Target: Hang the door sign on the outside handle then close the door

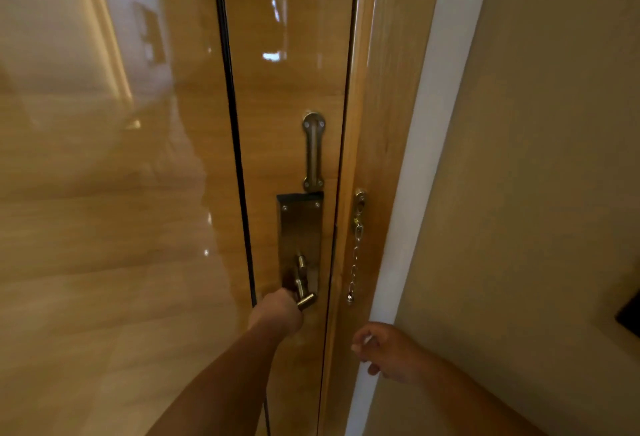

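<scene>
A glossy wooden door (287, 89) fills the view, set in a matching wooden frame (367, 144) with a plain beige wall (536, 158) to the right. The door appears shut or very nearly so against the frame. The left hand (277, 314) is closed around the one metal handle (304, 293), which sits on a single steel plate (299, 227). The right hand (384, 349) hangs loosely curled beside the frame, holding nothing. One door guard bar (313, 151) is mounted above the plate; one security chain (355, 255) dangles from the frame. The door sign is not visible; presumably it is outside. The door looks heavy and stiff, its lacquer slippery, so the handle is judged the proper place to grip.
</scene>
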`<action>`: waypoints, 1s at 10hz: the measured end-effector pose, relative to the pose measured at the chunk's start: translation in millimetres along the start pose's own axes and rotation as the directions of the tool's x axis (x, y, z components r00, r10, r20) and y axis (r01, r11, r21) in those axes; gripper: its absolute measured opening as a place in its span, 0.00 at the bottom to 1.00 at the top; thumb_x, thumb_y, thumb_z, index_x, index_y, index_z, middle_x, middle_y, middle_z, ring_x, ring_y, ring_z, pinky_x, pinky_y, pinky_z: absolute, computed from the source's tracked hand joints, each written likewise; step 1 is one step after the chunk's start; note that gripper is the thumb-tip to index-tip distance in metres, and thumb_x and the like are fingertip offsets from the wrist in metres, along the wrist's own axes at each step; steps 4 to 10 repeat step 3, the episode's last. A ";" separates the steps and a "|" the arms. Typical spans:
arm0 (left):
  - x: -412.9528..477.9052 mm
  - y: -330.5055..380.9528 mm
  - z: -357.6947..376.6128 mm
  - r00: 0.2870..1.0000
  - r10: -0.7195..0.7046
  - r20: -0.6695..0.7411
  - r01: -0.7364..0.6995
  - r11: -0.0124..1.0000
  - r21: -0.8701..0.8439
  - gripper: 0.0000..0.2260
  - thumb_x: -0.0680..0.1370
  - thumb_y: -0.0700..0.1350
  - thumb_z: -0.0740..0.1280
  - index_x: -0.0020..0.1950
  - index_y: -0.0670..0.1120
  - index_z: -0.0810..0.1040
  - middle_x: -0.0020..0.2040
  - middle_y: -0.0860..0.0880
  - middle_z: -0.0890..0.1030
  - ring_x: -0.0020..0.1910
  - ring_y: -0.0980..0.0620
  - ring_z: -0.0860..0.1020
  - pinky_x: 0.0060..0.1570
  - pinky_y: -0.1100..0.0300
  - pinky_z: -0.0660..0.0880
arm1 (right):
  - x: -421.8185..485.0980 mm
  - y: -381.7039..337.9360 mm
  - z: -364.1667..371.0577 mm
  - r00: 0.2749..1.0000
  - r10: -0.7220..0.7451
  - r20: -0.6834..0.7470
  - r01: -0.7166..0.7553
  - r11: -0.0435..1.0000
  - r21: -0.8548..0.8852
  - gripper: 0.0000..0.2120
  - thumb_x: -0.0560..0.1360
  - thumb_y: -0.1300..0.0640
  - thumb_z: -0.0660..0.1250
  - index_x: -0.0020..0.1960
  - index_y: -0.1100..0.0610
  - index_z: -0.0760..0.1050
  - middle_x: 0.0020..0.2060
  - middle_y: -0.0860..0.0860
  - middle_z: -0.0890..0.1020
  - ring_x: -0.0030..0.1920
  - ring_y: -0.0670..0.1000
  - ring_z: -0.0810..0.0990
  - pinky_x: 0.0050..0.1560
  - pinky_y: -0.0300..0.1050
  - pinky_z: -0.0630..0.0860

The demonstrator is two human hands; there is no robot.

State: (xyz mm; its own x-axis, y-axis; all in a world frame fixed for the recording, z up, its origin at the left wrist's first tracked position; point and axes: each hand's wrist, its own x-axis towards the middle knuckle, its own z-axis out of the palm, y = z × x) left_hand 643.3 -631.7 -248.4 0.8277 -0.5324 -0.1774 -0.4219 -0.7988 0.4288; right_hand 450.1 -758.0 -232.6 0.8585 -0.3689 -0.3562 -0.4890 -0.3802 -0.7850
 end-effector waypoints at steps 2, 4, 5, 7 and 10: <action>-36.8 15.2 -44.2 0.985 0.169 0.015 -0.168 0.954 0.249 0.15 0.71 0.47 0.66 0.57 0.50 0.75 0.50 0.47 0.80 0.50 0.46 0.78 0.56 0.47 0.73 | -30.6 -20.6 7.9 0.993 -0.104 -0.061 0.109 0.990 0.089 0.04 0.72 0.54 0.67 0.45 0.50 0.73 0.39 0.48 0.76 0.35 0.43 0.77 0.30 0.33 0.70; -65.0 7.9 -50.8 0.978 0.209 0.014 -0.200 0.911 0.360 0.22 0.71 0.49 0.64 0.65 0.52 0.68 0.58 0.46 0.77 0.59 0.44 0.74 0.60 0.44 0.66 | -44.7 -30.3 16.6 0.987 -0.094 -0.130 0.099 0.995 0.033 0.16 0.73 0.49 0.66 0.59 0.48 0.70 0.46 0.44 0.75 0.42 0.43 0.76 0.35 0.34 0.73; -65.0 7.9 -50.8 0.978 0.209 0.014 -0.200 0.911 0.360 0.22 0.71 0.49 0.64 0.65 0.52 0.68 0.58 0.46 0.77 0.59 0.44 0.74 0.60 0.44 0.66 | -44.7 -30.3 16.6 0.987 -0.094 -0.130 0.099 0.995 0.033 0.16 0.73 0.49 0.66 0.59 0.48 0.70 0.46 0.44 0.75 0.42 0.43 0.76 0.35 0.34 0.73; -65.0 7.9 -50.8 0.978 0.209 0.014 -0.200 0.911 0.360 0.22 0.71 0.49 0.64 0.65 0.52 0.68 0.58 0.46 0.77 0.59 0.44 0.74 0.60 0.44 0.66 | -44.7 -30.3 16.6 0.987 -0.094 -0.130 0.099 0.995 0.033 0.16 0.73 0.49 0.66 0.59 0.48 0.70 0.46 0.44 0.75 0.42 0.43 0.76 0.35 0.34 0.73; -65.0 7.9 -50.8 0.978 0.209 0.014 -0.200 0.911 0.360 0.22 0.71 0.49 0.64 0.65 0.52 0.68 0.58 0.46 0.77 0.59 0.44 0.74 0.60 0.44 0.66 | -44.7 -30.3 16.6 0.987 -0.094 -0.130 0.099 0.995 0.033 0.16 0.73 0.49 0.66 0.59 0.48 0.70 0.46 0.44 0.75 0.42 0.43 0.76 0.35 0.34 0.73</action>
